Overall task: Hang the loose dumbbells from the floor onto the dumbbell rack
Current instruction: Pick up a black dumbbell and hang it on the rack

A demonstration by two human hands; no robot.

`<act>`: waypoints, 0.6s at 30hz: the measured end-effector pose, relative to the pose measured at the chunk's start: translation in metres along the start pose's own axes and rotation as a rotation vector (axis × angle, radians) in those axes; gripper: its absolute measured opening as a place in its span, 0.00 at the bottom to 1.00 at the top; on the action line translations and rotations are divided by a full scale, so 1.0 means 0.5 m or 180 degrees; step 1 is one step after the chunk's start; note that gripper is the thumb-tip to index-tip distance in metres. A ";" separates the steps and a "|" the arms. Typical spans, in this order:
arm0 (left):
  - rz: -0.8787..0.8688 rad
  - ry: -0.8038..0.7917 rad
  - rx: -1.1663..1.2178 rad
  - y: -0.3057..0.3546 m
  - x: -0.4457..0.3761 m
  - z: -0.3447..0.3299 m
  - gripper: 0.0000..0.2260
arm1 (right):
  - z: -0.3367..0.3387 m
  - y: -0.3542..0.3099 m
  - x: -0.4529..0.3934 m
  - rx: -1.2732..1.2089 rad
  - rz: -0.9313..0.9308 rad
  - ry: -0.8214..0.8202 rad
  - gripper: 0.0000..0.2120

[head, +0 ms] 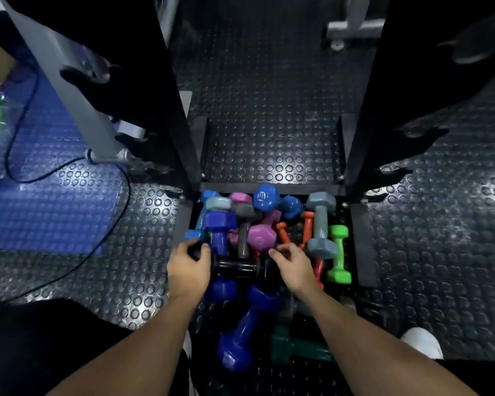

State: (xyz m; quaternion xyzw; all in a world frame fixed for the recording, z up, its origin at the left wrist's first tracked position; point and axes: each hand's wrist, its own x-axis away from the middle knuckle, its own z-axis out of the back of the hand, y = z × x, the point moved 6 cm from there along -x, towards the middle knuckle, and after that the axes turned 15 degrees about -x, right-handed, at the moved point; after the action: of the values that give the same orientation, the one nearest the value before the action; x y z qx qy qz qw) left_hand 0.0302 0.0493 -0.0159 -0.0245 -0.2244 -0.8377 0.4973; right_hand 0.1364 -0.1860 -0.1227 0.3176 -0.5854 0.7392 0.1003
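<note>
Forearms stretched over dumbbell pile (265,238): left hand (187,268) curled on dark dumbbell (235,265); right hand (293,262) beside it, fingers loosely bent, holding nothing.

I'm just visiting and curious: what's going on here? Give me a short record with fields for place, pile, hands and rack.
place: black studded rubber floor
pile: loose coloured dumbbells heaped at the foot of the rack, among them a bright green dumbbell and a large blue dumbbell
left hand: fingers curled over a dark dumbbell at the pile's left edge
right hand: reaching in by a pink hexagonal dumbbell, grip unclear
rack: black metal rack uprights, no dumbbell seen hung
</note>
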 end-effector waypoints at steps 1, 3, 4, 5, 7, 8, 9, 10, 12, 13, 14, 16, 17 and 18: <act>0.0252 -0.0042 0.0191 -0.012 0.002 -0.009 0.14 | -0.005 0.008 -0.001 -0.0180 -0.0042 0.0001 0.13; 0.0693 -0.0197 0.0362 -0.034 0.004 -0.028 0.18 | -0.013 0.011 0.006 -0.0332 -0.0266 -0.0018 0.10; 0.0836 -0.0310 0.0469 -0.041 0.005 -0.035 0.20 | -0.016 0.020 0.007 -0.0412 -0.0417 -0.0028 0.10; 0.0861 -0.0378 0.0607 -0.044 0.003 -0.043 0.20 | -0.023 0.029 0.005 -0.0541 -0.0500 -0.0053 0.10; 0.0861 -0.0506 0.0809 -0.047 -0.009 -0.056 0.19 | -0.031 0.031 0.007 -0.0722 -0.0594 -0.0089 0.13; 0.0876 -0.0551 0.0867 -0.048 -0.011 -0.056 0.18 | -0.034 0.035 0.006 -0.0798 -0.0613 -0.0103 0.17; 0.0865 -0.0588 0.0961 -0.049 -0.012 -0.058 0.18 | -0.037 0.039 0.005 -0.0865 -0.0655 -0.0095 0.20; 0.0856 -0.0654 0.1017 -0.048 -0.011 -0.060 0.17 | -0.040 0.037 0.008 -0.0970 -0.0657 -0.0101 0.22; 0.0820 -0.0741 0.1006 -0.047 -0.008 -0.060 0.16 | -0.043 0.037 0.008 -0.1095 -0.0679 -0.0208 0.17; 0.0789 -0.0797 0.0976 -0.047 -0.010 -0.060 0.16 | -0.045 0.034 0.011 -0.1120 -0.0736 -0.0242 0.17; 0.0763 -0.0868 0.0947 -0.047 -0.015 -0.062 0.17 | -0.045 0.034 0.009 -0.1139 -0.0766 -0.0287 0.22; 0.0697 -0.0965 0.0827 -0.048 -0.027 -0.066 0.20 | -0.046 0.031 0.009 -0.1185 -0.0837 -0.0291 0.23; 0.0673 -0.0997 0.0764 -0.051 -0.028 -0.066 0.21 | -0.049 0.021 0.020 -0.1192 -0.0837 -0.0363 0.15; 0.0641 -0.1017 0.0723 -0.046 -0.029 -0.063 0.22 | -0.048 0.013 0.020 -0.1160 -0.0726 -0.0358 0.11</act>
State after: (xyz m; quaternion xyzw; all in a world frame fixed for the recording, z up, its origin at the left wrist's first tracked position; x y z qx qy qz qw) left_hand 0.0241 0.0580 -0.0560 -0.1231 -0.3897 -0.7386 0.5362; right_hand 0.1166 -0.1680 -0.1249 0.3990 -0.6743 0.5861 0.2062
